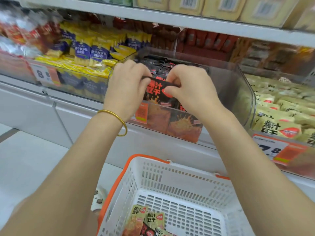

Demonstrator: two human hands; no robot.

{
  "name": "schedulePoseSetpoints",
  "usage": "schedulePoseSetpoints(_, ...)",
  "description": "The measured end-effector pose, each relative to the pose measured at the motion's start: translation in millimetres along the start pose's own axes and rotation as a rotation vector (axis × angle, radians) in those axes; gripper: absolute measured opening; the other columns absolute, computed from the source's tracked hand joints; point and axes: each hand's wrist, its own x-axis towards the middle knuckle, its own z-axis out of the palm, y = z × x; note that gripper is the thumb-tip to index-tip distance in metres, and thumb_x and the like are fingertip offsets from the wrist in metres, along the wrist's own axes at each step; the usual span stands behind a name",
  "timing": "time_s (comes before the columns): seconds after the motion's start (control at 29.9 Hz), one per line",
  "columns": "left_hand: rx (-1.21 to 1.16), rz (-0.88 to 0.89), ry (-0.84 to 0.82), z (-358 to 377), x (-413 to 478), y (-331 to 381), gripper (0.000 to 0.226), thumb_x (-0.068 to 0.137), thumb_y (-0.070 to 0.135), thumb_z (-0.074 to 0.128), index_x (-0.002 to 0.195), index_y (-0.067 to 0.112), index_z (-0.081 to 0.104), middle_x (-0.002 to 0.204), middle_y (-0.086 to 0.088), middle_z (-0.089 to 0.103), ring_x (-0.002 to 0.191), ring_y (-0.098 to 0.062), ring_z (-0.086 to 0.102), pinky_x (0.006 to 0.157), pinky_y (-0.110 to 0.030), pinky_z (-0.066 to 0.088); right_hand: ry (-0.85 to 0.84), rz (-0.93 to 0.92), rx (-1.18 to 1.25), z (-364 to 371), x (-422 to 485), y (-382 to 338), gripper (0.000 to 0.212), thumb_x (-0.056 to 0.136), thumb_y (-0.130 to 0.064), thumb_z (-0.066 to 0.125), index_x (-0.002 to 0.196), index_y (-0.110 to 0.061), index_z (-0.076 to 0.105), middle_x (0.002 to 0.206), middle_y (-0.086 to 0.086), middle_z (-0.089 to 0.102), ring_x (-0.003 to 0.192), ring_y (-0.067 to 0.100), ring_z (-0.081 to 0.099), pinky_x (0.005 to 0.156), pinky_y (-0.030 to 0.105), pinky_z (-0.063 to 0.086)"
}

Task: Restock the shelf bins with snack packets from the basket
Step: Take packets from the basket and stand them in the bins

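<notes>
Both hands, left hand (pixel 127 86) and right hand (pixel 189 87), pinch one black packet (pixel 156 90) by its top edge over the clear bin (pixel 238 92), lining it up to slot in; basket (pixel 170 176) waits below.

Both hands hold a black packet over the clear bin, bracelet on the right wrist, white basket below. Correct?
Not quite. In the head view the bracelet is on the left wrist, not the right. The rest stands: left hand and right hand hold the black packet over the clear bin, with the white basket below.
</notes>
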Motion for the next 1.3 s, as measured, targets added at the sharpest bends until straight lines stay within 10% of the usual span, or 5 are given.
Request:
schedulePoseSetpoints(0.47,0.031,0.023,-0.041,4,-69,12,0.018,0.083,0.026,0.051,0.095,0.016,0.06,0.091,-0.006,0.059,0.089,-0.029,0.052,0.079,-0.035,0.035,0.313,-0.078,-0.033,10,-68,9,0.011,0.082,-0.028,0.064,0.084,-0.018,0.058,0.085,0.0,0.058,0.087,0.025,0.05,0.071,0.034,0.035)
schedulePoseSetpoints(0.63,0.159,-0.058,-0.921,38,-147,37,0.018,0.094,0.027,0.049,0.107,0.021,0.06,0.11,-0.003,0.061,0.107,-0.025,0.055,0.085,-0.034,0.046,-0.52,0.232,0.125,122,-179,53,0.011,0.085,-0.019,0.061,0.077,-0.021,0.054,0.077,-0.006,0.055,0.084,0.02,0.057,0.066,0.032,0.043)
schedulePoseSetpoints(0.83,0.447,0.073,-1.335,76,-202,43,0.027,0.099,0.028,0.039,0.121,0.02,0.052,0.118,-0.003,0.058,0.107,-0.024,0.056,0.077,-0.036,0.046,-1.205,0.53,0.147,220,-336,109,0.025,0.094,-0.019,0.053,0.116,-0.007,0.052,0.115,0.016,0.059,0.093,0.025,0.058,0.077,0.034,0.046)
schedulePoseSetpoints(1.1,0.465,0.015,-1.423,95,-208,37,0.028,0.1,0.03,0.035,0.121,0.019,0.05,0.118,-0.001,0.058,0.104,-0.02,0.057,0.077,-0.033,0.048,-1.222,0.295,0.187,271,-362,84,0.056,0.089,-0.026,0.064,0.136,-0.008,0.04,0.137,0.012,0.044,0.123,0.029,0.046,0.102,0.041,0.042)
schedulePoseSetpoints(1.3,0.432,-0.067,-1.523,103,-220,34,0.031,0.099,0.028,0.039,0.127,0.018,0.048,0.127,-0.002,0.052,0.115,-0.021,0.051,0.088,-0.035,0.043,-1.179,0.457,0.421,265,-339,88,0.032,0.087,-0.01,0.065,0.071,-0.022,0.039,0.086,0.0,0.049,0.075,0.016,0.048,0.067,0.028,0.042)
